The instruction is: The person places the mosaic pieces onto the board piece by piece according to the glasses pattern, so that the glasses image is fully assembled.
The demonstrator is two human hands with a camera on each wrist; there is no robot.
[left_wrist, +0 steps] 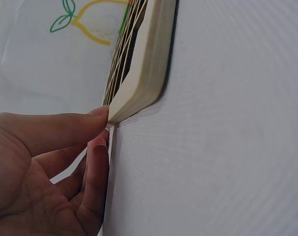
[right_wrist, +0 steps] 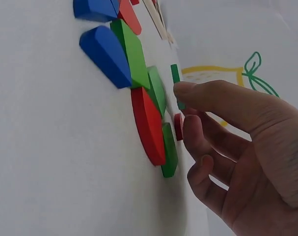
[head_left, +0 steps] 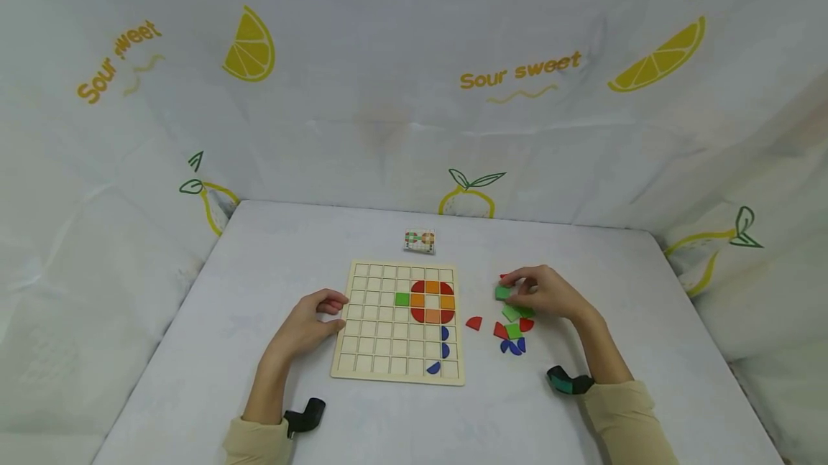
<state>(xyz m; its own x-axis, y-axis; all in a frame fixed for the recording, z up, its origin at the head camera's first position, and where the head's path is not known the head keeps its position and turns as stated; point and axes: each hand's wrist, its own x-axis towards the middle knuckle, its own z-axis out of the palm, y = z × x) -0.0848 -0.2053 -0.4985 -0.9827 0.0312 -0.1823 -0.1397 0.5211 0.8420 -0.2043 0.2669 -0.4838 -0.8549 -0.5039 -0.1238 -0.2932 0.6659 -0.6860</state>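
A square wooden grid board (head_left: 382,346) lies on the table, with red and orange pieces forming a ring at its upper right, a green square (head_left: 402,300) beside the ring and blue pieces (head_left: 445,351) below. My left hand (head_left: 300,325) touches the board's left edge with thumb and fingertips, seen close in the left wrist view. My right hand (head_left: 546,292), right of the board, pinches a green square piece (right_wrist: 176,78) between thumb and finger, over the loose pieces. Red (right_wrist: 148,130), green (right_wrist: 131,51) and blue pieces (right_wrist: 107,54) lie beside it.
A small patterned card stack (head_left: 420,241) stands behind the board. One red piece (head_left: 474,323) lies between the board and the loose pile. White cloth with lemon prints hangs behind and at both sides of the table (head_left: 414,422).
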